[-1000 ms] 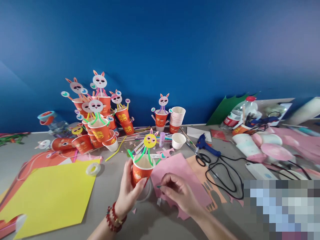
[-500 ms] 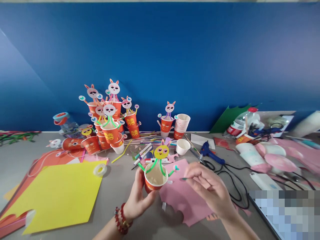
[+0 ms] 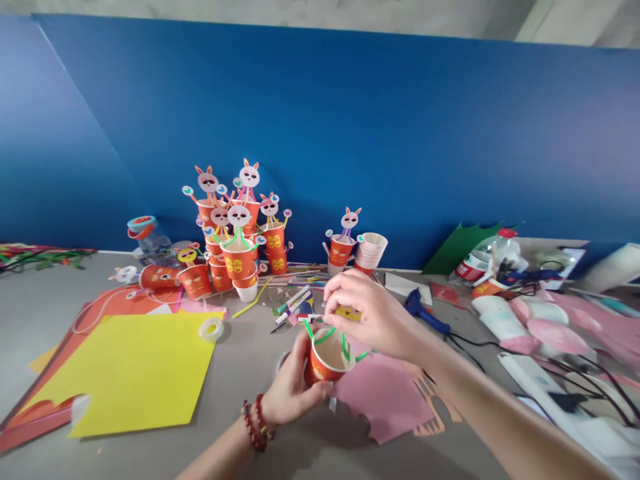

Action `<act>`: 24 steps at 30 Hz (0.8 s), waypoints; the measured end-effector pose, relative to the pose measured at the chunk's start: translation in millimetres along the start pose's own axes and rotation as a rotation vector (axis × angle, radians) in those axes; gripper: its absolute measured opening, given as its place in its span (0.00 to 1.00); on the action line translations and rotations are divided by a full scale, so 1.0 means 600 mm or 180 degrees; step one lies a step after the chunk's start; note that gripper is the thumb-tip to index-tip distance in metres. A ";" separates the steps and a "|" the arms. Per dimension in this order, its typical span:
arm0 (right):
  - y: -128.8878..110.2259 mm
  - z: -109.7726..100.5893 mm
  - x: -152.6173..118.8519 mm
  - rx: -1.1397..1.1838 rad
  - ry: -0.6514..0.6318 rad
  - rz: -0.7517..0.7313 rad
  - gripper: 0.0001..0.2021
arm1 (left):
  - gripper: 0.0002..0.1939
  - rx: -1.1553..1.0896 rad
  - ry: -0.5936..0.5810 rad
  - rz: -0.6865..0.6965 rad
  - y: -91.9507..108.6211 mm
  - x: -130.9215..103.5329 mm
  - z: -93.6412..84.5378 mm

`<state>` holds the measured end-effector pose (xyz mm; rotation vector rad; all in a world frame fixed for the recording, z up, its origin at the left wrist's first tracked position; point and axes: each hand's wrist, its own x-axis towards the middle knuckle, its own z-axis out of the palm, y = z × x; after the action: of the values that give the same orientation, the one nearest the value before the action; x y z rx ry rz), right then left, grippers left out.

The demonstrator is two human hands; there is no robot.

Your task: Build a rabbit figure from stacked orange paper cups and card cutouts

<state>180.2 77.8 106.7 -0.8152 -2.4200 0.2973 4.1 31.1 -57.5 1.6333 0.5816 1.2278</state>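
Note:
In the head view, my left hand is wrapped round a red paper cup with a white inside, tilted so its mouth faces me. Bent green strips stand in the cup and stick out at its sides. A yellow paper face on top is mostly covered by my right hand. That hand reaches across above the cup, fingers pinched near the left green strip. Whatever lies between those fingertips is hidden.
Behind stand several red cups with rabbit faces and a cup stack. Yellow paper and a tape roll lie left. Pink paper, a blue glue gun and cables are to the right.
My right hand has moved left and up from beside the cup to above it, covering the face. Earlier it pinched a small green piece. The view has shifted slightly.

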 end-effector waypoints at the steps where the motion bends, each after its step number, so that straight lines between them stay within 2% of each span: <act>1: 0.002 -0.004 0.014 -0.0020 -0.0120 -0.0040 0.08 | 0.39 -0.0045 -0.0026 -0.0046 0.000 0.000 0.000; 5: 0.018 -0.017 0.061 0.0036 -0.0806 -0.0072 0.07 | 0.39 -0.0245 -0.0123 -0.0130 0.005 0.000 0.002; 8: 0.030 -0.015 0.080 0.0328 -0.1172 0.0101 0.06 | 0.39 -0.0240 -0.0163 -0.0087 0.004 -0.001 0.001; 13: 0.030 0.001 0.085 0.0420 -0.1218 0.0349 0.05 | 0.39 -0.0201 -0.0191 0.0002 -0.004 -0.004 -0.001; 19: 0.014 0.000 0.098 -0.0184 -0.1164 0.0007 0.05 | 0.35 -0.0131 -0.0194 0.0068 -0.002 -0.002 -0.002; 22: 0.009 -0.001 0.109 -0.0185 -0.1303 -0.0064 0.04 | 0.36 -0.0108 -0.0170 0.0004 -0.002 -0.003 -0.003; 24: 0.009 0.002 0.113 -0.0061 -0.1493 0.0075 0.04 | 0.37 -0.0129 -0.0172 -0.0010 -0.004 -0.004 -0.004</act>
<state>137.7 123.5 133.8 -0.8579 -2.8499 0.5250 1.5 31.1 -60.3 1.6260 0.5222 1.1821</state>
